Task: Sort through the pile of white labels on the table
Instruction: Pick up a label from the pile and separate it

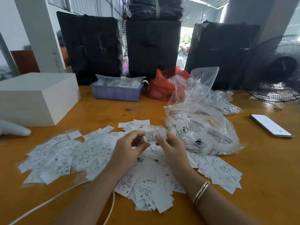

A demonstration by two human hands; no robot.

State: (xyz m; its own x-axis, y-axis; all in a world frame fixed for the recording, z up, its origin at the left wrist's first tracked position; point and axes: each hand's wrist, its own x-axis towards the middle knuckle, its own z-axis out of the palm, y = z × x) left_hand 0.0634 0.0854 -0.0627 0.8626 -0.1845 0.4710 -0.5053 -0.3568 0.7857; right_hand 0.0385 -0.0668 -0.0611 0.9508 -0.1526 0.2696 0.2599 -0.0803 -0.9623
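Both hands are raised just above the pile of labels [100,153], which lies spread across the orange bench [267,168]. The left hand [129,148] and right hand [170,146] share one small stack of labels [154,135], each grip pinching it between thumb and fingertips. A gold bracelet [200,193] sits on the right wrist. A clear bag [203,132] lies just beside the pile; a phone [271,125] lies well apart.

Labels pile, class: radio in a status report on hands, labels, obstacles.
Left hand and right hand pinch one label. Pile of labels spread on table. Printed plastic bag abuts pile's right.
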